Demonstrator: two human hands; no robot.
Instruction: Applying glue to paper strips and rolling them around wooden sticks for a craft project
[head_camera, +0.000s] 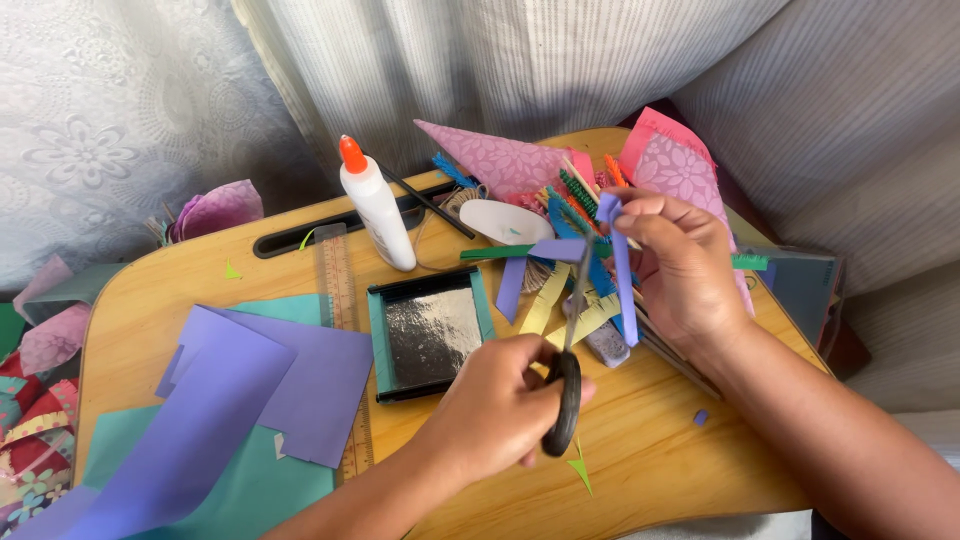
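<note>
- Left hand (490, 405) grips black-handled scissors (568, 375); fingers curled through the loops, blades pointing up and away toward the right hand.
- Right hand (685, 270) holds a purple strip (622, 285) above the desk (640, 450); fingers pinch its top end, and the strip hangs down, long axis near vertical.
- The blades look nearly shut; their tip lies just left of the strip, close to it. Cannot tell if they touch it.
- The strip is right of the blade line, so the right hand is nearer to it.
- Around: glue bottle (375, 205), ruler (340, 300), foil tray (430, 335), purple sheet (250, 400), heap of cut paper behind.
</note>
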